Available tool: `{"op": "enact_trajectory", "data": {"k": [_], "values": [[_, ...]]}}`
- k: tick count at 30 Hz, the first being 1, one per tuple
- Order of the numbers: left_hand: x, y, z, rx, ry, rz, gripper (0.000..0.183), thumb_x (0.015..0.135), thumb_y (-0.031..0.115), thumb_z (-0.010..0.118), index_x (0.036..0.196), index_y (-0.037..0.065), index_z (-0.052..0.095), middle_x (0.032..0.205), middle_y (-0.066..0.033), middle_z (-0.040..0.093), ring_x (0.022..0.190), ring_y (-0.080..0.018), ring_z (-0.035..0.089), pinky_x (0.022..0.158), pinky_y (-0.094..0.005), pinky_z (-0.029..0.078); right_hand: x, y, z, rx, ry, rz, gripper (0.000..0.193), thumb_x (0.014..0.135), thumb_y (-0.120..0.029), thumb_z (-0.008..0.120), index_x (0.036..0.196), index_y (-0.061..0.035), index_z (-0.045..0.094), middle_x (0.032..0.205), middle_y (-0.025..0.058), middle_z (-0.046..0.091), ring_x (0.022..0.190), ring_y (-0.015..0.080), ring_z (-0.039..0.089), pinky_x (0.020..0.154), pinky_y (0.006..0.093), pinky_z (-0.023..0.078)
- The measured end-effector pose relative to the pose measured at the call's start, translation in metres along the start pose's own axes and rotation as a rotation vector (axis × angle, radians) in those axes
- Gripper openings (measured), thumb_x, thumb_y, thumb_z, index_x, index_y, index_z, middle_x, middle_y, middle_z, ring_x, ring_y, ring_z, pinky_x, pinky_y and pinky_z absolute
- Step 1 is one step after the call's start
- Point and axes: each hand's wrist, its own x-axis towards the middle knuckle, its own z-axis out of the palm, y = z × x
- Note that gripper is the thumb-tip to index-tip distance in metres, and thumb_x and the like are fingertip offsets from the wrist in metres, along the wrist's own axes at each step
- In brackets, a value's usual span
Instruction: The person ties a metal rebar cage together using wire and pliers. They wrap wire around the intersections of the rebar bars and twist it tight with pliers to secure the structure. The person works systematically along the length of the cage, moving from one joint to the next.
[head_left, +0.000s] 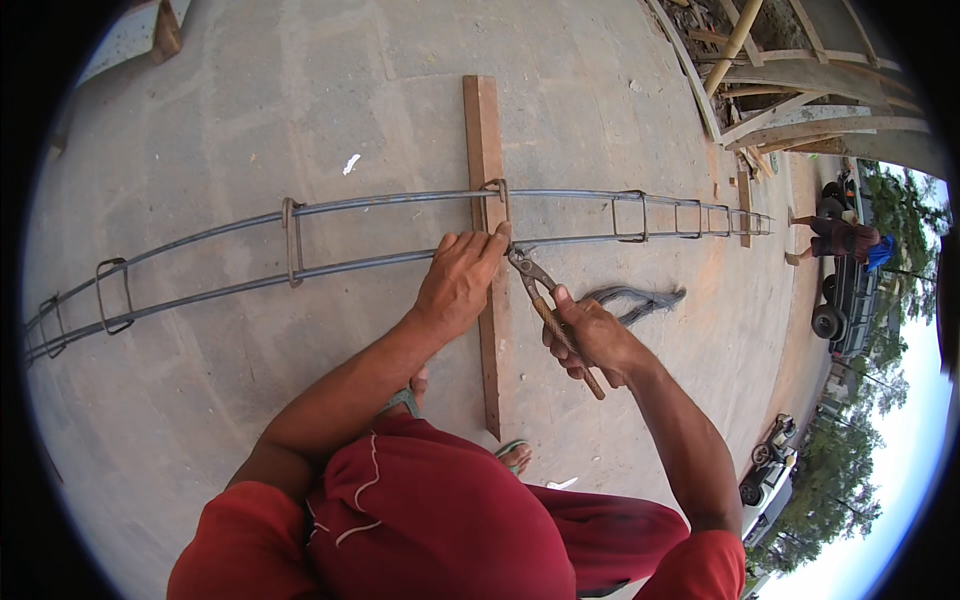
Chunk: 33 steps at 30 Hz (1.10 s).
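Note:
My right hand (598, 338) is wrapped round the rust-brown handles of a pair of pincers (540, 300). The pincers' jaws meet the near steel bar (370, 265) where a square wire stirrup (503, 205) crosses it. At that same joint my left hand (462, 282) has its fingers closed on the stirrup; its fingertips are partly hidden. Two long bars with several stirrups along them form a rebar frame that runs from left to right. Beneath the joint, a wooden beam (484, 130) supports the frame. Whether tie wire sits in the jaws is too small to tell.
A bundle of thin dark wire (655, 300) lies on the concrete floor right of the pincers. Another wooden block (744, 205) sits under the frame's far right end. Lumber and bamboo (735, 50) stand at upper right; a person (850, 240) is beside a parked vehicle (848, 305).

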Motion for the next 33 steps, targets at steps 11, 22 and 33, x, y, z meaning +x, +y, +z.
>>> {"op": "enact_trajectory", "data": {"k": [11, 22, 33], "values": [[0.002, 0.004, -0.006, -0.003, -0.046, -0.039, 0.059, 0.087, -0.012, 0.057, 0.146, -0.006, 0.056, 0.099, -0.0171, 0.066, 0.093, -0.0313, 0.066, 0.084, -0.0411, 0.048, -0.009, 0.032, -0.002, -1.288, 0.78, -0.747, 0.035, 0.103, -0.025, 0.067, 0.123, 0.0019, 0.056, 0.096, 0.0171, 0.063, 0.084, 0.0327, 0.069, 0.076, 0.0425, 0.059], [0.044, -0.003, -0.033, 0.067, -0.398, -0.232, 0.082, 0.089, -0.01, 0.063, 0.164, 0.017, 0.043, 0.11, -0.0216, 0.072, 0.092, -0.0403, 0.075, 0.081, -0.0501, 0.063, 0.007, 0.048, 0.038, -0.151, 0.243, -0.352, 0.054, 0.116, -0.042, 0.044, 0.089, 0.002, 0.059, 0.062, 0.008, 0.056, 0.054, 0.017, 0.054, 0.052, 0.0375, 0.045], [0.051, 0.003, -0.038, -0.061, -0.421, -0.335, 0.083, 0.09, -0.014, 0.064, 0.162, 0.023, 0.047, 0.103, -0.0246, 0.074, 0.093, -0.0396, 0.076, 0.081, -0.048, 0.064, 0.053, 0.097, 0.076, -0.176, 0.554, -0.553, 0.047, 0.115, -0.038, 0.047, 0.094, 0.0014, 0.061, 0.066, 0.0195, 0.061, 0.061, 0.0397, 0.066, 0.059, 0.0458, 0.052]]}}
